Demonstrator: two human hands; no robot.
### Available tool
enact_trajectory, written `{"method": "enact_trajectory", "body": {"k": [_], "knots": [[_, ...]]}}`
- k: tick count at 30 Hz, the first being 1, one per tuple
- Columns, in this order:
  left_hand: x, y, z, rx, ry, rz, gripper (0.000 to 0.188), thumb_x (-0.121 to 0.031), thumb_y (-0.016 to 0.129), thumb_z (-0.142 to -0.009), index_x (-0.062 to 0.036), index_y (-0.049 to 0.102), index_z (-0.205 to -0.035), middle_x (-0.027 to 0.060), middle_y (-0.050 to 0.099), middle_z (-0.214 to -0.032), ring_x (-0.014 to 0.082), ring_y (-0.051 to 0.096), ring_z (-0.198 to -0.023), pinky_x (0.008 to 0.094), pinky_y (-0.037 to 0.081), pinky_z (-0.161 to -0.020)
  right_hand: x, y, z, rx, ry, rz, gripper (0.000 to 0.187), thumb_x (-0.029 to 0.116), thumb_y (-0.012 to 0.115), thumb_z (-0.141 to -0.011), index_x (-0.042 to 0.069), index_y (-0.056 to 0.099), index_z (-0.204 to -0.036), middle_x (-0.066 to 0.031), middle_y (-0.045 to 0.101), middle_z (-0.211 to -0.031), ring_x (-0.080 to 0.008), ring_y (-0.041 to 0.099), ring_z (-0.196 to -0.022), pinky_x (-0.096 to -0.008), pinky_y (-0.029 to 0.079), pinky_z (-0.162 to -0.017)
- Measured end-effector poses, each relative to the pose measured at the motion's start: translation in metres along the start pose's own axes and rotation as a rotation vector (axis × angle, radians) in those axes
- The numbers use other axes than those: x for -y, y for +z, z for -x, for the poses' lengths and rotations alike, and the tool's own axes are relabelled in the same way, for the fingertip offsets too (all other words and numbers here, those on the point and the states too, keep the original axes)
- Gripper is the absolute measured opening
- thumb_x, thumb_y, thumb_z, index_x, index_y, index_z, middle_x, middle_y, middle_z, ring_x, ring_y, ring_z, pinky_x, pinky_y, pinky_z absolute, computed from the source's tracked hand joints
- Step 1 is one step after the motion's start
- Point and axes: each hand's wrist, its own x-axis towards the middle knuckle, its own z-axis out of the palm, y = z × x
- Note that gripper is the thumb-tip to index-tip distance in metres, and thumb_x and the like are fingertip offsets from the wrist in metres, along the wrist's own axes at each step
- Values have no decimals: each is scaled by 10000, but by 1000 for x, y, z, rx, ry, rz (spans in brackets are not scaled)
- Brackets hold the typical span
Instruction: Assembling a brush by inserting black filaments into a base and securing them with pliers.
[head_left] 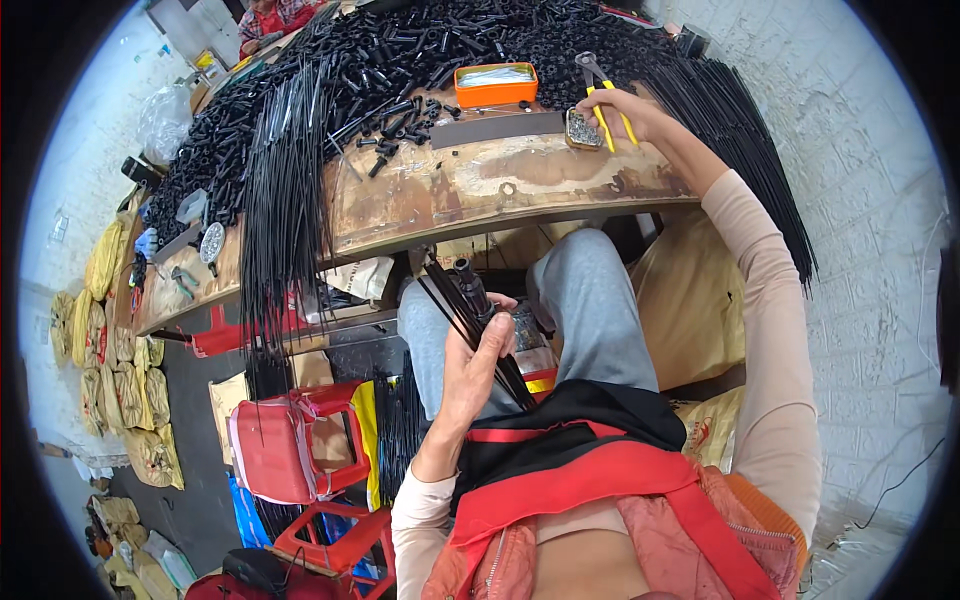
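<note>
My left hand (pixel 478 362) is closed around a bundle of thin black rods (pixel 452 318) over my lap. A thicker black tubular piece (pixel 470 285) stands among the rods in the same grip. At the right of the workbench, my right hand (pixel 635 112) has its fingers closed across the yellow handles of a pair of pincers (pixel 628 128), whose metal jaws point away from me. Just beneath the fingertips sits a small tin (pixel 580 132) of tiny metal parts. Part of the handles is hidden by the fingers.
On the wooden bench (pixel 430 215) lie an orange box (pixel 496 92), a dark flat strip (pixel 497 130) and heaped black fittings (pixel 400 50). Long black rods (pixel 285 210) overhang the bench edge at left. A red stool (pixel 275 450) stands lower left. Another person (pixel 270 22) sits beyond the bench.
</note>
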Motion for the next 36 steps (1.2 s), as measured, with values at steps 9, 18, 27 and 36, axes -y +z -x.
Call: {"method": "enact_trajectory", "body": {"k": [9,18,27,36], "knots": [[-2,0,8,-31,10,35,256,-219,558,-982,6,534,-1100,-27,458,-708,65,410,-628,231,354,-583,-40,115,121,181,-74,-194,226,153,645,-888,14,587,-1057,-44,607,-897,-101,593,-776,-237,493,-661],[2,10,5,108,119,39,512,-362,485,-1008,35,415,-1323,-9,447,-745,82,396,-645,237,342,-596,-96,202,213,139,-357,19,150,142,615,-932,1,584,-973,-64,602,-890,-144,619,-752,-273,486,-660],[-2,22,4,196,106,-23,754,-549,376,-990,88,338,-1392,-3,442,-713,100,422,-672,247,366,-636,-126,220,226,94,-420,-112,203,186,547,-978,-3,529,-1051,-74,617,-758,-163,647,-686,-249,458,-645],[-1,24,1,198,97,-35,779,-569,387,-978,93,346,-1388,-6,440,-700,93,420,-663,242,363,-623,-118,220,229,134,-380,-163,196,186,538,-979,-3,533,-1027,-85,627,-750,-170,655,-674,-251,452,-634]]}}
